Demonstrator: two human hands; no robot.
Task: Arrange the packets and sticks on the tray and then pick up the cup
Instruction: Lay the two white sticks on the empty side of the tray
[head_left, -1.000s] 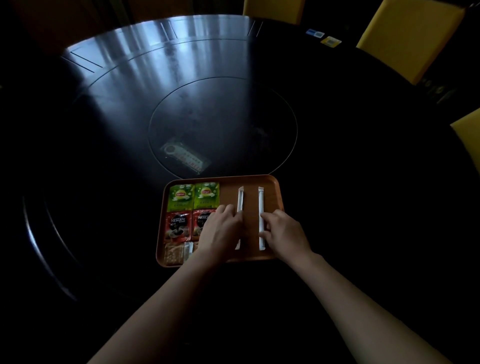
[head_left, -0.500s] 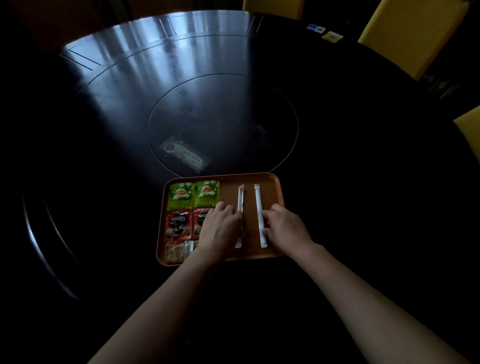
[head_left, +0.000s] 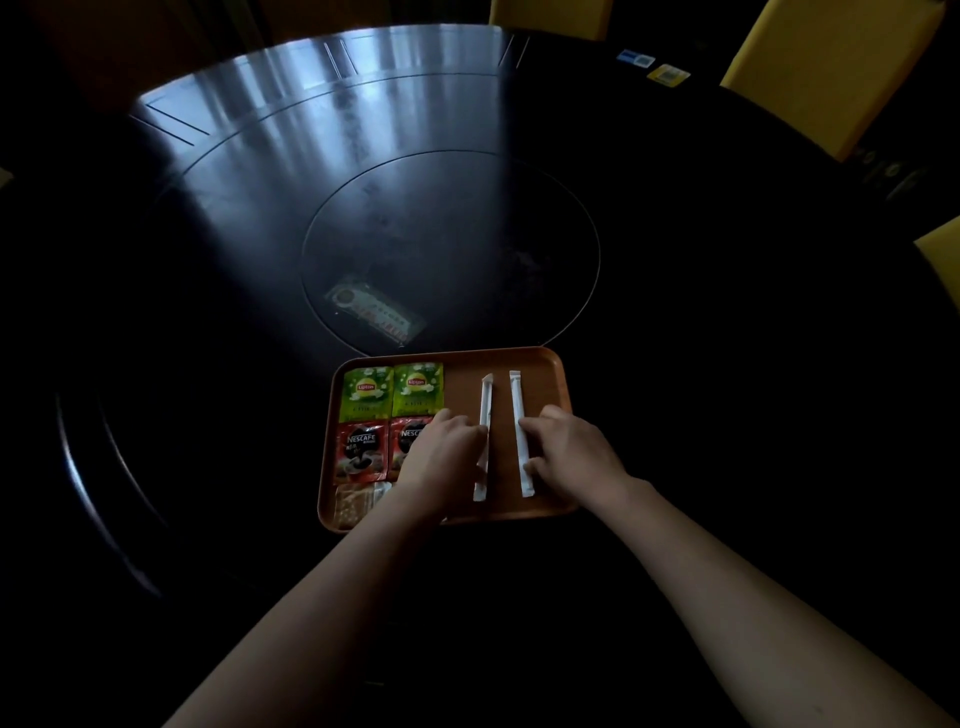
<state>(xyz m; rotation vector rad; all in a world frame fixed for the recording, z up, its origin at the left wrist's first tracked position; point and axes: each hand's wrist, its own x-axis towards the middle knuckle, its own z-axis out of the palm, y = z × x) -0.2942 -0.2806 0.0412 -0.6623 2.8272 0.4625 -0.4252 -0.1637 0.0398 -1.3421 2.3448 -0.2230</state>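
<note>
Two likely-flimsy sticks (head_left: 487, 397) at the tray's (head_left: 563, 374) three o'clock — our left hand (head_left: 441, 452) and right hand (head_left: 571, 452) press mid-length, fingers uncurled.

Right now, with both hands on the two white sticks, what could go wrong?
The left hand lies over the right Nescafe packet; drawing back could drag it out of line.
The right hand presses the right stick, close to the left stick; a hard nudge might knock them together.
No cup is in view, so finding it means looking away.
</note>
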